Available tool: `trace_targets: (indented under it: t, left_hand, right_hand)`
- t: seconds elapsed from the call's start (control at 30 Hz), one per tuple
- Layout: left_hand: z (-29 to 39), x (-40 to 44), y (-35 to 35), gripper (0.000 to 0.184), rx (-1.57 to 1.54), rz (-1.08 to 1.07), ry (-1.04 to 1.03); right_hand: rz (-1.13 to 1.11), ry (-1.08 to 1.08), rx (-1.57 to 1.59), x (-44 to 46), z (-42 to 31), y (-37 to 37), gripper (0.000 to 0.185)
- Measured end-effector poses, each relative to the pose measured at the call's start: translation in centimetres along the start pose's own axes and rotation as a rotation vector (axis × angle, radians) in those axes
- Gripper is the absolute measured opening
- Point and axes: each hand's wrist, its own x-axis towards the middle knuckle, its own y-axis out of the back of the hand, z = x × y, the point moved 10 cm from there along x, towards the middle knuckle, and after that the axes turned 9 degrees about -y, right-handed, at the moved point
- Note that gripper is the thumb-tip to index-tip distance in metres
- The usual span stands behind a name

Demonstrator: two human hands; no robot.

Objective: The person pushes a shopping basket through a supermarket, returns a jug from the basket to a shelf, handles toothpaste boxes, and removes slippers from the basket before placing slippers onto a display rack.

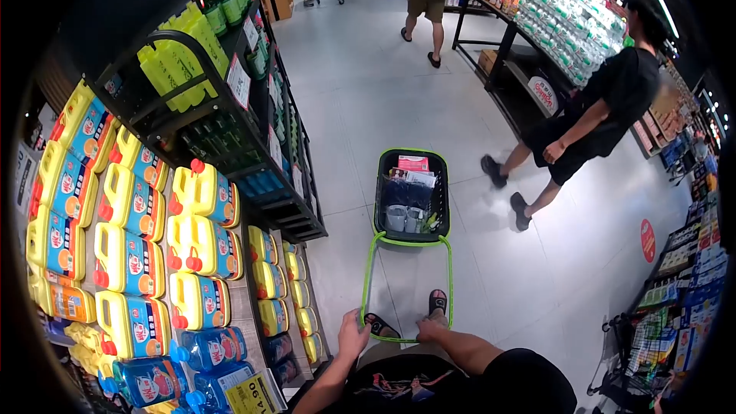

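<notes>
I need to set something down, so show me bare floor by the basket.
Bare floor lies beyond the basket, up to the walker in brown shorts, and in a narrower strip between basket and black rack. Crowded: the left display, packed with yellow jugs, and the right, where a person in black shorts is walking.

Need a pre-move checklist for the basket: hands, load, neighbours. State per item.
1. Right hand on handle: ok, at its near end.
2. Left hand on handle: cannot tell; it is at the near left corner, contact unclear.
3. Basket upright on floor: ok.
4. Load inside the basket walls: ok, nothing hangs over the rim.
5. Spacing from rack on the left: ok, floor shows between.
6. No one close by: not ok, a person in black is mid-stride to the basket's right.
</notes>
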Motion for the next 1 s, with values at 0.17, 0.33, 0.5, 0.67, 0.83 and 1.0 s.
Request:
trace_targets:
  t: [0.17, 0.33, 0.5, 0.67, 0.83, 1.0]
  left_hand:
    - [-2.0, 0.3, 1.0, 0.054, 0.063, -0.125, 0.076]
    - [-2.6, 1.5, 1.6, 0.053, 0.167, -0.183, 0.06]
    - [-0.4, 1.2, -2.0, 0.052, 0.13, -0.29, 0.152]
    - [2.7, 1.1, -7.9, 0.05, 0.073, -0.422, 0.183]
    - [8.0, 1.4, -12.2, 0.055, 0.218, -0.602, -0.097]
    - [9.1, 1.2, -14.8, 0.06, 0.466, -0.836, -0.251]
  right_hand:
    - [-0.162, -0.039, 0.143, -0.2, -0.1, -4.1, 0.052]
    - [-0.287, 0.061, 0.206, 2.6, 0.3, -8.6, 0.049]
    - [-0.114, 0.087, 0.242, 2.9, 2.1, -9.3, 0.045]
    - [-0.13, 0.256, 0.207, -0.9, 1.6, -3.3, 0.045]
    - [0.168, 0.343, 0.285, -6.4, 1.8, 4.8, 0.043]
    - [0.262, 0.358, 0.213, -11.0, 3.8, 11.9, 0.039]
